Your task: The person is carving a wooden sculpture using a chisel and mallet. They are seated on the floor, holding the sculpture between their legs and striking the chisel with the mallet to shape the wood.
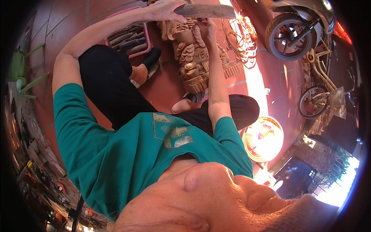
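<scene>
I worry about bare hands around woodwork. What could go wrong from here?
The wooden bat in the left hand looks close to the right hand; a stray swing might hit it. The carving has thin raised parts that might chip if struck. The right foot beside it might get knocked.

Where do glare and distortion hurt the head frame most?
Head view: sunlight washes out the cord loops and the round woven item; the carved wood lies mostly outside the glare; floor tile lines bend near the left rim; corners go black.
</scene>
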Demonstrator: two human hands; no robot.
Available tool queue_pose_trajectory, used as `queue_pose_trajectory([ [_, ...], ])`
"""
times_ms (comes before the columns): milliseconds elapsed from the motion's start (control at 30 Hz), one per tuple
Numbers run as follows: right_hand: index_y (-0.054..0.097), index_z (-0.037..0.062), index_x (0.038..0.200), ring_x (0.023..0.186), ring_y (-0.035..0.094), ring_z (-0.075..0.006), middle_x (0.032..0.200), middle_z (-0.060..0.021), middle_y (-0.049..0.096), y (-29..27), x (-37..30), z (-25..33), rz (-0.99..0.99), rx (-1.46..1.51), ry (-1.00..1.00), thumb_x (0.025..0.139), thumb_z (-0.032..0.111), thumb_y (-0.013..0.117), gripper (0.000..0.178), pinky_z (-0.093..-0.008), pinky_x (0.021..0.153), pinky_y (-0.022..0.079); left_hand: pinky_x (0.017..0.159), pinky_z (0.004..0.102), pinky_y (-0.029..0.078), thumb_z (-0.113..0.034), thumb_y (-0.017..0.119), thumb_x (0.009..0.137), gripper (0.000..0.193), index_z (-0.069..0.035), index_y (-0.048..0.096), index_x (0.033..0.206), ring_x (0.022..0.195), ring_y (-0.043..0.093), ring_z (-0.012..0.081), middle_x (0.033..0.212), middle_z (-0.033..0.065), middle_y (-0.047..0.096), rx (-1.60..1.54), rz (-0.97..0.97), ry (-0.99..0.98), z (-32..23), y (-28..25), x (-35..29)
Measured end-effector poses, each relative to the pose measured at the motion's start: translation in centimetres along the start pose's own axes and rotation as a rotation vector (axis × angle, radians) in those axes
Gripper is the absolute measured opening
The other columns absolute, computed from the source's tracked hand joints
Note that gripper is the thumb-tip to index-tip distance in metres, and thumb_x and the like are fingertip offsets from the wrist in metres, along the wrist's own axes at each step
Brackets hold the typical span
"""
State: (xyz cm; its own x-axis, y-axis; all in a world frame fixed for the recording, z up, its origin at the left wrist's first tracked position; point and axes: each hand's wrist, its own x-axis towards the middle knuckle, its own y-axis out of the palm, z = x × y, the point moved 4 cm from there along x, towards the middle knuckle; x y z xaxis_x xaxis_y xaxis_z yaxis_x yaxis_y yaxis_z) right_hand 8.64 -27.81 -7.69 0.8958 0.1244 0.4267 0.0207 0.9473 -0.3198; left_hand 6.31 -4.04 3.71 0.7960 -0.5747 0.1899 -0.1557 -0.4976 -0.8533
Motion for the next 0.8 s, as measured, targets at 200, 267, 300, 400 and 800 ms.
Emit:
queue_pose_trajectory([
  [200,0.069,-0.0001,0.097,0.084,0.072,-0.0195,0.089,-0.0109,0.075,0.3,-0.2,1.6,0.001,0.026,0.024,0.086,0.010,0.078,0.018,-0.0328,0.074,0.055,0.081,0.0461,0.052,-0.059,0.075,0.084,0.084,0.005,0.055,0.134,0.092,0.069,0.0379,0.099,0.0261,0.068,-0.002,-0.022,-0.005,1.0,0.3,-0.3],
  [267,0.069,-0.0004,0.098,0.085,0.073,-0.0195,0.089,-0.0109,0.074,0.3,-0.2,1.6,0.014,0.007,0.044,0.086,0.010,0.078,0.018,-0.0325,0.074,0.055,0.081,0.0458,0.052,-0.059,0.075,0.084,0.083,0.006,0.055,0.133,0.092,0.068,0.0376,0.099,0.0259,0.068,0.002,-0.038,0.015,1.4,0.5,-0.3],
  [300,0.069,-0.0003,0.098,0.086,0.073,-0.0195,0.089,-0.0109,0.074,0.2,-0.2,1.7,0.017,0.017,0.039,0.086,0.009,0.077,0.018,-0.0324,0.075,0.055,0.081,0.0456,0.052,-0.058,0.075,0.085,0.083,0.006,0.055,0.133,0.092,0.068,0.0378,0.099,0.0260,0.068,-0.005,-0.014,0.011,1.2,0.4,-0.3],
  [400,0.070,0.0000,0.100,0.088,0.073,-0.0197,0.090,-0.0107,0.074,0.0,-0.4,1.9,0.029,0.048,0.026,0.087,0.009,0.076,0.018,-0.0320,0.076,0.055,0.081,0.0448,0.052,-0.057,0.075,0.085,0.081,0.006,0.056,0.130,0.092,0.068,0.0370,0.100,0.0255,0.069,-0.023,0.051,-0.008,0.7,0.0,-0.2],
  [800,0.068,0.0037,0.111,0.087,0.069,-0.0097,0.092,-0.0044,0.075,0.2,0.1,1.6,0.053,-0.016,-0.018,0.088,0.009,0.077,0.025,-0.0276,0.077,0.054,0.086,0.0414,0.053,-0.041,0.080,0.085,0.068,0.002,0.058,0.133,0.103,0.068,0.0273,0.117,0.0221,0.069,-0.207,-0.037,-0.139,-6.9,-6.7,0.3],
])
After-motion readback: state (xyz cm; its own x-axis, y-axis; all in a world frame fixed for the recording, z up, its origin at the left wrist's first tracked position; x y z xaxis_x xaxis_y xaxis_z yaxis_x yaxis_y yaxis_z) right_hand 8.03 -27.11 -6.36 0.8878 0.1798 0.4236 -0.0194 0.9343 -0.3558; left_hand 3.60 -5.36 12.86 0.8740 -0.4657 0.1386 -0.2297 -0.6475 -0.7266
